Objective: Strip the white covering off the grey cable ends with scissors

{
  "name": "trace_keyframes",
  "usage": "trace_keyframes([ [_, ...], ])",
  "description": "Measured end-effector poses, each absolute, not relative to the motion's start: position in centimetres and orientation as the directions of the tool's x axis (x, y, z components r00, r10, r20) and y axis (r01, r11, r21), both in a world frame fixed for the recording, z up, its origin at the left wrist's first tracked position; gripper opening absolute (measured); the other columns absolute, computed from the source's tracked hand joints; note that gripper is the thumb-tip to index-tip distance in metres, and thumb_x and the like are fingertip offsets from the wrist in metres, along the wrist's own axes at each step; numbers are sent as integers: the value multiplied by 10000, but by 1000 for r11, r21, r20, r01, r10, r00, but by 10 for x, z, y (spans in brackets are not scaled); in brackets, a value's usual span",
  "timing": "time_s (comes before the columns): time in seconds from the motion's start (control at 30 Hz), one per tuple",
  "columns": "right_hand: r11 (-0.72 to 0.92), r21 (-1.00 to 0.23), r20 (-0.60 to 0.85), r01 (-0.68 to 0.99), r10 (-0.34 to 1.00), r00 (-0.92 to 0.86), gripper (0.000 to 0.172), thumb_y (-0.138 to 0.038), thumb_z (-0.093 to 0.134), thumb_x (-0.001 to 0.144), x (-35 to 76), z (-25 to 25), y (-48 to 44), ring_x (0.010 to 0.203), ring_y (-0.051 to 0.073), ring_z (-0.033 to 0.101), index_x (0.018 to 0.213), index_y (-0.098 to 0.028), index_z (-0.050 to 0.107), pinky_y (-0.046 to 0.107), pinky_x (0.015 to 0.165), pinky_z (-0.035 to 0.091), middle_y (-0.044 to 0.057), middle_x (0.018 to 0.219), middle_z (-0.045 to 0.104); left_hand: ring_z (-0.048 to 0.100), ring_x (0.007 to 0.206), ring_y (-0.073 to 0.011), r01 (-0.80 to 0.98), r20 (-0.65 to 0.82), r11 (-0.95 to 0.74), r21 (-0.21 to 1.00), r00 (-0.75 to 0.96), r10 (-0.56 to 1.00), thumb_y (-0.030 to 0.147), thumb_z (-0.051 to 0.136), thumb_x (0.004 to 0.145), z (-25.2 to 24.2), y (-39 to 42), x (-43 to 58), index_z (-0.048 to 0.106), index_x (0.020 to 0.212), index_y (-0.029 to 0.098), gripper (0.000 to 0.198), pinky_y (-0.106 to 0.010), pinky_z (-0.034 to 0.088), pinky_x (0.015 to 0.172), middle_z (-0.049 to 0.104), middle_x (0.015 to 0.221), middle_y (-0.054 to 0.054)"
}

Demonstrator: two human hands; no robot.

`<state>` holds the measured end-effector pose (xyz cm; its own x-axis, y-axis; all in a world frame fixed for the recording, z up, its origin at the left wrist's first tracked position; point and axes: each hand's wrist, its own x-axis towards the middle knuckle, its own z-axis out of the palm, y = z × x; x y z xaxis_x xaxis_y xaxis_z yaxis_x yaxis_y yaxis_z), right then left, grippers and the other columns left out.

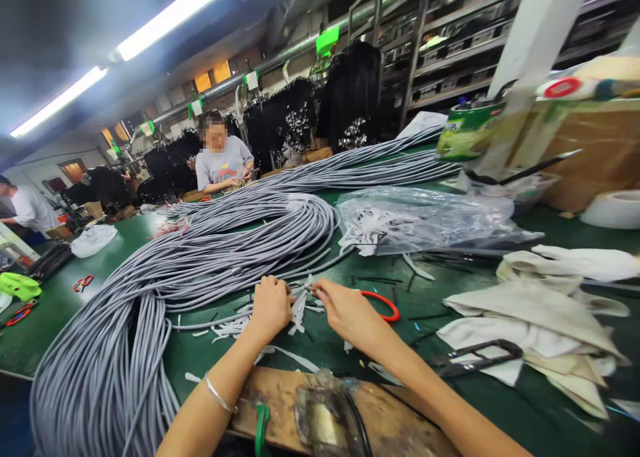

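Observation:
My left hand (273,303) is closed round a grey cable (210,325), which runs in from the left, low over the table. Close beside it, my right hand (345,310) pinches the cable's end between thumb and fingertips; the exact tip is too small to make out. Under and around both hands lie white paper-like strips (299,313). Red-handled scissors (383,305) rest just right of my right hand, their blades partly hidden. A large bundle of grey cables (235,243) loops across the table behind and left of my hands.
A clear plastic bag (425,220) of white pieces lies behind my right hand. Cloth gloves (545,317) and black snips (480,357) are at the right. A wooden block (275,400) sits at the front edge. A green tin (467,131) stands back right. A co-worker (225,153) sits opposite.

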<state>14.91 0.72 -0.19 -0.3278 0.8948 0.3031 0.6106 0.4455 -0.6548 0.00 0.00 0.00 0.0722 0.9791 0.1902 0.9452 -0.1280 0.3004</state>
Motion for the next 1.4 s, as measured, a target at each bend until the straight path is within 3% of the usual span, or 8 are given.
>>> trace_keyframes([
  [0.07, 410, -725, 334, 553, 912, -238, 169, -256, 427, 811, 151, 0, 8, 569, 183, 551, 770, -168, 565, 275, 554, 373, 30, 590, 571, 556, 950, -228, 921, 269, -172, 350, 77, 960, 94, 488, 826, 12, -6, 0, 586, 899, 122, 125, -360, 440, 840, 613, 957, -125],
  [0.23, 377, -875, 353, 304, 926, -135, 475, -589, 416, 750, 152, 9, 3, 459, 159, 512, 790, -151, 598, 267, 458, 402, 4, 502, 524, 612, 768, -154, 820, 418, -357, 448, 161, 894, 118, 458, 851, 34, -34, 1, 597, 934, 147, 164, -260, 482, 732, 673, 853, -59],
  [0.4, 362, -927, 351, 93, 929, -115, 469, -629, 497, 706, 149, 16, -6, 539, 172, 589, 666, -170, 584, 263, 498, 470, 49, 576, 619, 599, 654, -161, 703, 588, -499, 507, 141, 796, 145, 487, 827, 23, -56, 5, 646, 831, 149, 160, -264, 483, 615, 681, 750, -69],
  [0.67, 273, -962, 271, -8, 951, -149, 433, -592, 647, 609, 144, 15, -13, 488, 140, 555, 656, -168, 576, 238, 458, 473, 23, 553, 592, 538, 565, -147, 647, 582, -469, 602, 47, 812, 143, 493, 817, 16, -59, 13, 690, 874, 130, 205, -245, 426, 521, 634, 661, -58],
  [0.83, 342, -934, 339, 106, 940, -44, 346, -476, 623, 651, 144, 13, -12, 419, 116, 481, 820, -181, 561, 213, 386, 400, -38, 508, 513, 431, 490, -102, 605, 530, -353, 714, -138, 836, 145, 487, 823, 19, -59, 13, 699, 980, 153, 263, -209, 334, 459, 542, 596, -8],
  [0.93, 451, -852, 430, 265, 893, -136, 235, -402, 497, 757, 145, 14, -15, 518, 149, 568, 709, -192, 591, 235, 477, 449, 24, 589, 620, 428, 505, -100, 589, 507, -313, 745, -196, 839, 146, 488, 824, 21, -59, 11, 701, 987, 152, 268, -206, 327, 469, 526, 604, -6],
  [1.17, 561, -733, 506, 385, 828, -243, 358, -373, 399, 824, 144, 13, -21, 446, 149, 537, 600, -189, 609, 237, 422, 414, 28, 530, 623, 418, 486, -102, 596, 502, -319, 737, -166, 849, 146, 490, 809, 20, -60, 12, 715, 959, 158, 270, -214, 314, 465, 507, 577, 2],
  [1.4, 658, -630, 613, 413, 748, -256, 426, -364, 379, 884, 143, 13, -22, 351, 108, 426, 566, -180, 595, 214, 347, 331, -5, 428, 536, 502, 515, -126, 573, 432, -299, 763, -109, 895, 166, 495, 800, 19, -60, 13, 728, 928, 150, 266, -219, 378, 486, 617, 618, -41],
])
